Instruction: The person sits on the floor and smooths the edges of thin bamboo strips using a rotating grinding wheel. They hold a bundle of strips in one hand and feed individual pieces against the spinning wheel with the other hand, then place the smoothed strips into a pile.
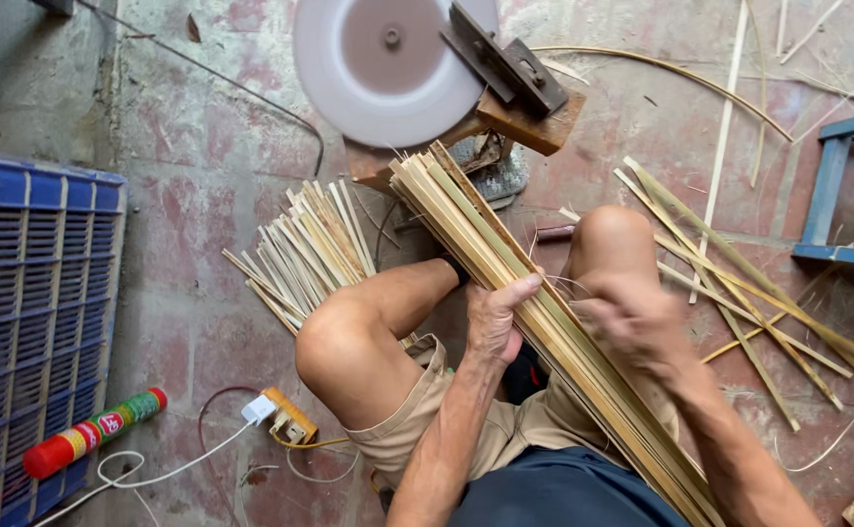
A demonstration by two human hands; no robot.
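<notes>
- Looking down from the head view: sitting low on a worn concrete floor (203, 195), knees up, with a long bundle of bamboo strips (505, 283) running diagonally across the lap, far end pointing toward a grinding wheel (383, 59).
- Gripping that bundle with the left hand (497, 320), fingers curled over the top edge, thumb tucked beneath, clamping it steady between the knees.
- Blurring badly on the right hand (637, 322): lying against the bundle's right side, but impossible to say whether pinching a strip or resting loosely closed.
- Lying just left of the left knee, a second fan of strips (305, 249); scattered well to the right, loose strips (739, 283) near a blue stool (837, 195).
- Sitting at far left, a blue crate (27, 322) with a red-capped spray can (90, 434) leaning against it, a white plug and yellow socket (281, 418) close by.
- Judging the step: sorting or picking through the bundle, probably separating single strips out.
- Calling next, likely, for a firm left-hand hold while drawing one strip cleanly free without splaying the rest.
</notes>
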